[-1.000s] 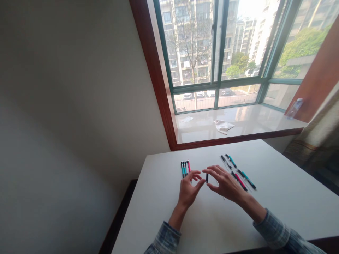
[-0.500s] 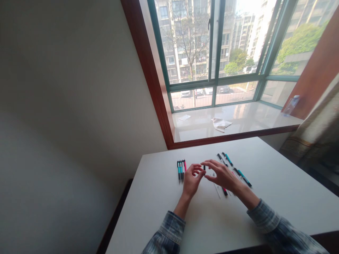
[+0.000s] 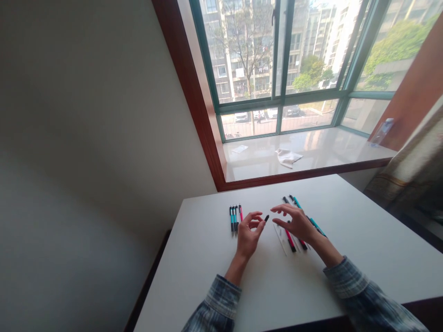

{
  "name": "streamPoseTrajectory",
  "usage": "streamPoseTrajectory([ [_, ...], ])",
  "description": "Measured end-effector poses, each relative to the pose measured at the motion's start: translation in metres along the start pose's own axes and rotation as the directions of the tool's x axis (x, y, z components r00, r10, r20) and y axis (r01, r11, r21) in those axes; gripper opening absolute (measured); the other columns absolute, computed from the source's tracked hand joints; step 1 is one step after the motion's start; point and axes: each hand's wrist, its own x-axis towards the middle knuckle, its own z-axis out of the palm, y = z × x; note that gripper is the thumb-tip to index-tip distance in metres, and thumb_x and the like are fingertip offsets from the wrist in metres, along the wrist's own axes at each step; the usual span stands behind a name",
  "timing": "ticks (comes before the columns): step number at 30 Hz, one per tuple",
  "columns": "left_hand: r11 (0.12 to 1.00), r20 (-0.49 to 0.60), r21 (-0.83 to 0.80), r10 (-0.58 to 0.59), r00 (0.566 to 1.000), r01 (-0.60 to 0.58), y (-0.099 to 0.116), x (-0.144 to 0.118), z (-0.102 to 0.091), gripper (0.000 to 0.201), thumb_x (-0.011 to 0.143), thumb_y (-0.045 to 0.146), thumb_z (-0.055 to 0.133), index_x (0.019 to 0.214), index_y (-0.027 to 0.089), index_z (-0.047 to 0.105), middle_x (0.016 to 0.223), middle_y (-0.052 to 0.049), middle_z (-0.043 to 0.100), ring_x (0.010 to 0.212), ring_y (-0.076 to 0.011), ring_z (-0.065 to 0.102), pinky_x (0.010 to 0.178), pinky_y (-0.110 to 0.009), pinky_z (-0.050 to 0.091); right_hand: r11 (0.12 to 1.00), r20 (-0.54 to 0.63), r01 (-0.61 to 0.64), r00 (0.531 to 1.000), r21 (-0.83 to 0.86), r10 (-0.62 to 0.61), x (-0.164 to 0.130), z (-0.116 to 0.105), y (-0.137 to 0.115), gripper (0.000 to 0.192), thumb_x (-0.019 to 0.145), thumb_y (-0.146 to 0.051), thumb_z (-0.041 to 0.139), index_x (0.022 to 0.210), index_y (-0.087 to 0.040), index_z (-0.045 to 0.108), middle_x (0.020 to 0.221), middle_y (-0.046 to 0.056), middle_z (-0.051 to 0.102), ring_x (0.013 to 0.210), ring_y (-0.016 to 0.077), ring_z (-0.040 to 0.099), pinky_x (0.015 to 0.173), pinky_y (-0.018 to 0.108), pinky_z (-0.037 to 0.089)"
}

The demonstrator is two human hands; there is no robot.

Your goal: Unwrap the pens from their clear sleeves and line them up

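Note:
Above the middle of the white table, my left hand [image 3: 248,234] pinches a short black pen part [image 3: 266,218] between thumb and fingers; its exact kind is too small to make out. Just right of it, my right hand [image 3: 295,224] is open, thumb and fingers apart, holding nothing. A row of assembled pens [image 3: 232,220] lies beyond and left of my left hand, turquoise, white and pink with black ends. Beneath and around my right hand lie pen pieces: a pink barrel with a black grip [image 3: 290,241], turquoise barrels [image 3: 317,227] and thin white refills [image 3: 280,240]. My right hand partly hides them.
The white table [image 3: 194,276] meets a wall on the left and a window sill [image 3: 256,168] at the back. On the sill are a crumpled white cloth [image 3: 288,157] and a clear bottle [image 3: 382,132]. A curtain [image 3: 398,170] hangs at the right.
My right hand has drawn away to the right from the black pen part. That part, upright between both hands before, now tilts in my left hand alone. The view has shifted slightly.

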Motion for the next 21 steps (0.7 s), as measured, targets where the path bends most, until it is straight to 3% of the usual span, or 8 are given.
streamPoseTrajectory([
  [4,0.999,0.002,-0.035,-0.038,0.999,0.038,-0.003,0.000,0.001,0.034,0.088,0.039,0.072,0.116,0.020,0.069,0.094,-0.005,0.071,0.083,-0.0216,0.077,0.076,-0.032,0.059,0.996,-0.049,-0.045,0.998,-0.071,0.041,-0.003,0.001,0.017,0.019,0.098,-0.038,0.061,0.104,-0.026,0.075,0.095,0.006,0.076,0.087,0.0235,0.069,0.086,0.043,0.055],
  [10,0.999,-0.027,-0.021,-0.025,0.999,0.024,-0.005,-0.001,0.005,0.030,0.088,0.033,0.071,0.116,0.021,0.071,0.101,-0.007,0.075,0.090,-0.0209,0.075,0.085,-0.036,0.060,0.989,0.025,-0.095,0.995,-0.111,0.099,-0.008,0.002,0.035,0.019,0.096,-0.039,0.064,0.097,-0.026,0.077,0.091,0.004,0.076,0.091,0.0249,0.069,0.093,0.045,0.051],
  [15,0.998,-0.065,0.058,0.033,0.997,-0.029,-0.008,0.000,0.005,0.028,0.086,0.024,0.069,0.114,0.020,0.072,0.100,-0.007,0.076,0.093,-0.0202,0.073,0.093,-0.039,0.058,0.984,0.095,-0.123,0.986,-0.128,0.136,-0.011,0.001,0.039,0.016,0.092,-0.037,0.069,0.099,-0.026,0.079,0.093,0.005,0.077,0.095,0.0259,0.066,0.090,0.042,0.051],
  [21,0.984,-0.093,0.151,0.111,0.989,-0.096,-0.009,0.001,0.007,0.025,0.085,0.022,0.068,0.110,0.021,0.073,0.099,-0.006,0.075,0.088,-0.0196,0.071,0.086,-0.037,0.057,0.985,0.158,-0.104,0.979,-0.137,0.125,-0.010,0.005,0.033,0.011,0.091,-0.030,0.069,0.094,-0.026,0.079,0.089,0.005,0.078,0.090,0.0264,0.066,0.084,0.043,0.052],
])
